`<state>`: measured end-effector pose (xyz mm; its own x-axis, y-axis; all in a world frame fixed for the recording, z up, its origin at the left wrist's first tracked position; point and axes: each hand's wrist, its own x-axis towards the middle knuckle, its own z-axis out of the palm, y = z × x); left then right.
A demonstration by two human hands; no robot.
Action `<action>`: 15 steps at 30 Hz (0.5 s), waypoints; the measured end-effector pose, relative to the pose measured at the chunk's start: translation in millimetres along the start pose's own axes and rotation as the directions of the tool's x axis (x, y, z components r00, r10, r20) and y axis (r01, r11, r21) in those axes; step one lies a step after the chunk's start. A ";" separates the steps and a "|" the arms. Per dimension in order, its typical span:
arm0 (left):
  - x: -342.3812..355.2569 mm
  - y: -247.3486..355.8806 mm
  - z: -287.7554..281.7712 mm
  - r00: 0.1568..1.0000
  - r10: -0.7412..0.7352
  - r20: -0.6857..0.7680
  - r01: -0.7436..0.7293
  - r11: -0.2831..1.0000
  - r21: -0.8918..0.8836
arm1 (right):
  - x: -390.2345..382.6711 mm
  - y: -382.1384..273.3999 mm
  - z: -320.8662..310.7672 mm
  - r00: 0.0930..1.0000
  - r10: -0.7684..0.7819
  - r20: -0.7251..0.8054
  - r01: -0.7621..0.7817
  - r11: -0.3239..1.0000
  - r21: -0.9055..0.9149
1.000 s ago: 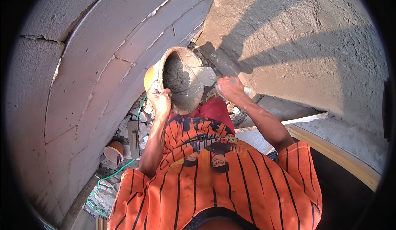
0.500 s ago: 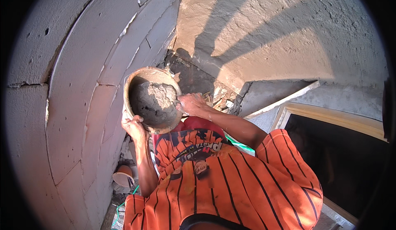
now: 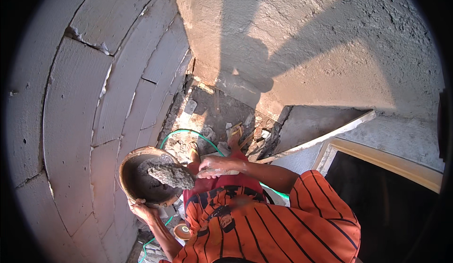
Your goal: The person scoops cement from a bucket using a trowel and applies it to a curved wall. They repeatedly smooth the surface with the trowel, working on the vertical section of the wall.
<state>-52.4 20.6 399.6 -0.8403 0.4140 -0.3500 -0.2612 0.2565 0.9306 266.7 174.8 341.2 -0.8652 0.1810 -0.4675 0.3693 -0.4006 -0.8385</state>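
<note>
My left hand (image 3: 143,210) grips the near rim of a round, mortar-caked bowl (image 3: 123,180), which is tilted beside the block wall. Wet grey mortar coats its inside. Closed around a trowel (image 3: 230,172), my right hand (image 3: 214,166) is just right of the bowl, in front of my red shorts. A thick heap of mortar (image 3: 171,175) covers the trowel's blade, hiding most of it, and lies over the bowl's right side.
A pale block wall (image 3: 80,93) rises close on the left. Ahead stands a rough plastered wall (image 3: 311,41) with shadows on it. Rubble and a green hose (image 3: 181,131) lie around my feet. At right are a leaning board (image 3: 325,133) and a wooden frame (image 3: 387,161).
The bowl has come lower and to the left in the view. My right hand has drawn away from its rim, and a mortar-loaded trowel now shows. More ground and my feet are visible.
</note>
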 end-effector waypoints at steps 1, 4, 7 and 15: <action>-18.1 15.7 17.6 0.999 0.008 -0.038 -0.010 0.998 -0.059 | -4.8 37.6 -37.0 0.997 0.013 0.074 -0.024 0.989 0.149; -22.3 14.5 11.3 1.000 0.023 -0.004 -0.023 0.999 -0.034 | -85.8 63.6 -181.5 0.854 0.329 -0.403 -0.218 0.930 0.297; -35.7 10.5 15.1 0.996 0.021 -0.083 -0.019 0.999 0.027 | -171.2 32.3 -261.7 0.526 0.235 -0.817 0.044 0.952 0.302; -58.6 16.1 97.2 0.966 -0.021 0.258 0.073 0.978 -0.196 | -203.5 -154.4 -91.0 0.675 -0.199 -0.710 -0.552 0.502 -0.665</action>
<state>38.8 85.3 424.7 -0.6837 0.6198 -0.3852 -0.4100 0.1104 0.9054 416.6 281.6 540.3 -0.4168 0.8397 -0.3480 0.8889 0.2965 -0.3491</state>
